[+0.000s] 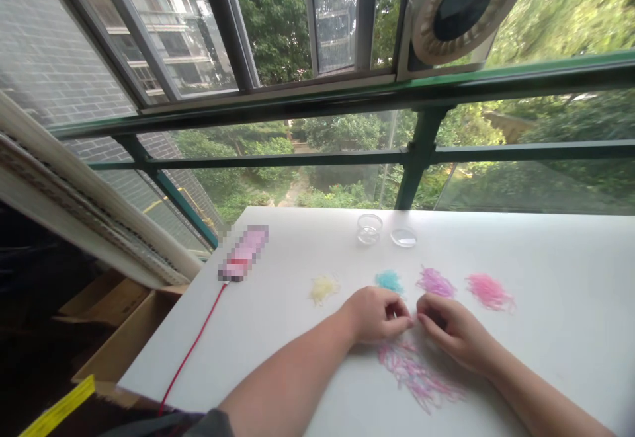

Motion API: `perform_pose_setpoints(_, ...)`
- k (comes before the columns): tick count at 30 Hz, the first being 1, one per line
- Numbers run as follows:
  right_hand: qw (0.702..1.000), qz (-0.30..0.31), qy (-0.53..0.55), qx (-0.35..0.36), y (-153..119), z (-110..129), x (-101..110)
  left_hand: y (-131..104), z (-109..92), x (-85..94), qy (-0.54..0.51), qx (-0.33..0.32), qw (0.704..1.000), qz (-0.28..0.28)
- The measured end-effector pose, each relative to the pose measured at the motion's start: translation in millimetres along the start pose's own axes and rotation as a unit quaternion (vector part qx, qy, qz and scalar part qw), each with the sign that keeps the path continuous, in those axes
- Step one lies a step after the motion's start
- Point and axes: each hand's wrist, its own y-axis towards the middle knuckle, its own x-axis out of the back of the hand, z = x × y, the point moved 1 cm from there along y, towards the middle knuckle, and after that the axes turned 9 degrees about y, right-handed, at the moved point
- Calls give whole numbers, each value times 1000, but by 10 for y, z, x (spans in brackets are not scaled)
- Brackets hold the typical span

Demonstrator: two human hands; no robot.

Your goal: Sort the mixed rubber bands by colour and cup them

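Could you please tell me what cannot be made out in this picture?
In the head view:
Whether the left hand or right hand pinches a strand: too small and blurred.
Lower edge of the turquoise strand pile: behind the left hand.
Details of the pink device: pixelated.
Far end of the red cable: lost near the bottom edge.

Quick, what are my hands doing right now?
Left hand: fingers pinched; can't tell if holding anything.
Right hand: fingertips together; can't tell if holding anything.
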Motion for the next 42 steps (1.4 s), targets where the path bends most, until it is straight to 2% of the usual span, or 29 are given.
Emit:
perform_pose_setpoints(7,1000,-20,-8,17,26,34,4,-6,4,16,8,3,1000,-13)
perform_pose_setpoints(15,997,-63,5,35,66,55,22,-10,-22,19,67,4,998,-19)
perform_pose_setpoints(19,997,-68,-12,27,41,56,91,-19,-34,20,84,10,996,-27)
perform_pose_setpoints(21,994,-95,-42,22,-2,8,190,-23,-38,21,85,14,996,-29)
perform_pose_setpoints(23,985,-154,-74,21,-62,-82,340,-27,-44,23,87,17,995,-35)
perform_pose_setpoints(27,945,-298,-133,-14,-188,-314,671,-36,-60,29,91,17,995,-48)
perform_pose_setpoints(29,926,-344,-150,-50,-225,-407,778,-40,-66,31,95,23,994,-49)
perform_pose_setpoints(31,917,-357,-160,-79,-237,-465,826,-45,-69,31,102,23,993,-52)
perform_pose_setpoints(36,916,-337,-188,-112,-221,-504,814,-54,-71,33,106,5,992,-71)
perform_pose_setpoints(42,908,-378,-163,-79,-235,-416,824,-49,-100,75,89,15,994,-61)
